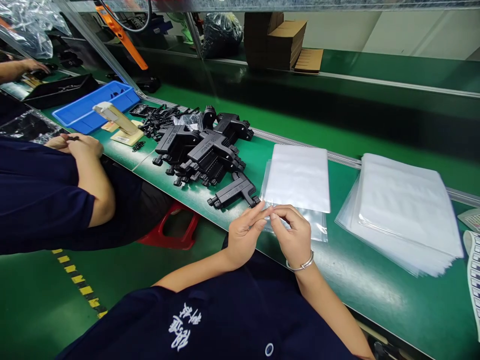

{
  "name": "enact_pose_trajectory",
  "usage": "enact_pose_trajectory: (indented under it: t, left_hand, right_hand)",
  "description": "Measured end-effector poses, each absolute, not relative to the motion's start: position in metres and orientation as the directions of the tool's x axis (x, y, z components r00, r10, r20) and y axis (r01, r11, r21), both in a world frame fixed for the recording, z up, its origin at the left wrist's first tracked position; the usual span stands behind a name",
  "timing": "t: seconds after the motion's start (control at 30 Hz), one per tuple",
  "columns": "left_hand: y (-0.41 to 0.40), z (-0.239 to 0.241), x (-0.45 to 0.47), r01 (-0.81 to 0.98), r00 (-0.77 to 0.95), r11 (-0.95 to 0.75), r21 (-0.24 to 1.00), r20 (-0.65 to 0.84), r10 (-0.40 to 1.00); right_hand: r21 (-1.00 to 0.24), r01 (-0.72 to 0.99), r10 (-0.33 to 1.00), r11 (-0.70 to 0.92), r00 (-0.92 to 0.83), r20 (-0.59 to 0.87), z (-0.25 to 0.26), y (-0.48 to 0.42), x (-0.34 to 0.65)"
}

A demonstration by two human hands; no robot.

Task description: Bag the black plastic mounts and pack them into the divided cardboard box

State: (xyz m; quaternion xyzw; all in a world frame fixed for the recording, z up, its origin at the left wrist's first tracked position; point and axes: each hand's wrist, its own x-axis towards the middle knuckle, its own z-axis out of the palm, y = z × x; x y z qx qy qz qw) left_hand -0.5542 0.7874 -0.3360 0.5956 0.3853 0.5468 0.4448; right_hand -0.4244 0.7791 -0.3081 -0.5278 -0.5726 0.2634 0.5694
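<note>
My left hand (pixel 243 235) and my right hand (pixel 294 235) meet at the fingertips, above the near edge of the bench. The left fingers are stretched out toward the right hand, with the thumb apart. My right thumb and forefinger pinch together at the left fingertips; whether anything small lies between them I cannot make out. Just beyond are clear plastic bags (pixel 300 177), stacked flat. One black plastic bracket-like part (pixel 234 191) with raised lettering lies close to my left hand. Behind it is a heap of similar black parts (pixel 210 150).
To the right lies a larger stack of plastic bags (pixel 408 205). A co-worker's hands (pixel 80 145) are at left, near a small beige stand (pixel 118 120) and a blue tray (pixel 86 112). Small black pieces (pixel 157 120) lie behind the heap. Cardboard (pixel 288 42) stands on the far side.
</note>
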Motion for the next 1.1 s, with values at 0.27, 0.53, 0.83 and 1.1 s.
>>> enact_pose_trajectory:
  t: [0.27,0.53,0.83,1.1]
  left_hand:
    - [0.792,-0.313,-0.549,-0.47,0.226,0.291,0.833,-0.205,0.952]
    - [0.797,-0.299,-0.553,-0.595,0.431,0.566,0.57,-0.369,0.824]
    - [0.786,-0.306,-0.555,-0.42,0.416,0.222,0.88,-0.031,0.909]
    - [0.783,-0.308,-0.564,-0.061,0.549,-0.236,0.97,0.23,0.804]
  right_hand:
    - [-0.964,0.128,0.946,0.235,0.2,0.257,-0.314,0.783,-0.421]
    - [-0.974,0.103,0.951,0.201,0.217,0.219,-0.321,0.784,-0.416]
    - [-0.675,0.601,0.778,0.428,0.135,0.613,-0.313,0.776,-0.418]
    - [-0.552,0.724,0.751,0.414,0.071,0.657,-0.316,0.776,-0.423]
